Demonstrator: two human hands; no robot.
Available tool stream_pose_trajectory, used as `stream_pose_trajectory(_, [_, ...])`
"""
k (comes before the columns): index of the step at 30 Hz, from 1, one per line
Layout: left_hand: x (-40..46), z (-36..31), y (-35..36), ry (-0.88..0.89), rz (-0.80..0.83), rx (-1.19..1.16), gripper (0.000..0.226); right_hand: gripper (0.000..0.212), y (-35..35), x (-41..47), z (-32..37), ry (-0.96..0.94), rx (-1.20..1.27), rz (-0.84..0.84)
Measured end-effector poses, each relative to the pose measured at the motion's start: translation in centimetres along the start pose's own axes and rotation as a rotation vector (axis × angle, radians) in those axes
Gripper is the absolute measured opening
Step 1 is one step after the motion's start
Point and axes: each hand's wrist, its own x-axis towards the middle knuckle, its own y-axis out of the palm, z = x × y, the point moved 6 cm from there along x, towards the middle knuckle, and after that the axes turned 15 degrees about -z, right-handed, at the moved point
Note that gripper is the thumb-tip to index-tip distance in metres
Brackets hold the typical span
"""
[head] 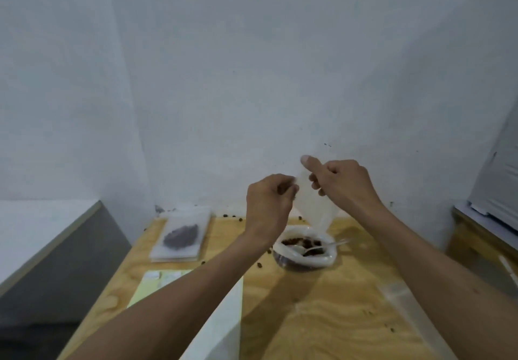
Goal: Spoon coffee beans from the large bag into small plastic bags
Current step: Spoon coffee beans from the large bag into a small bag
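Hands: left hand and right hand pinched on small plastic bag, held aloft.
Bag: judged flimsy, slippery; best gripped at mouth edges.
Below hands: large bag, spoon laid inside.

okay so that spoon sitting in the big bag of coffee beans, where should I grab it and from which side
Take the spoon by its handle, coming in from the right. The bowl lies down among the beans in the large bag, while the handle sticks out up and to the right over the bag's rolled rim, clear of the plastic. Both the left hand and the right hand are pinching the small plastic bag, so one must let go first.
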Motion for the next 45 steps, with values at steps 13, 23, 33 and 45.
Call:
stream_pose_trajectory(13, [1.7, 3.0, -3.1, -0.205, 0.083, -0.042, 0.027, 0.035, 6.2, 0.8, 0.5, 0.068, 0.262, 0.208])
stream_pose_trajectory(23, [2.7, 4.1, -2.8, -0.127, 0.166, 0.092, 0.021, 0.035, 7.4, 0.3, 0.3, -0.083, 0.141, 0.337])
stream_pose_trajectory(33, [4.4, 4.9, -3.3, -0.102, -0.009, 0.256, 0.029, 0.033, 9.4, -0.8, -0.5, -0.061, 0.058, 0.432])
stream_pose_trajectory(45, [3.4, 3.0, -3.4, 0.128, 0.189, 0.139, 0.035, 0.012, 8.6, 0.8, -0.6, 0.229, 0.334, 0.312])
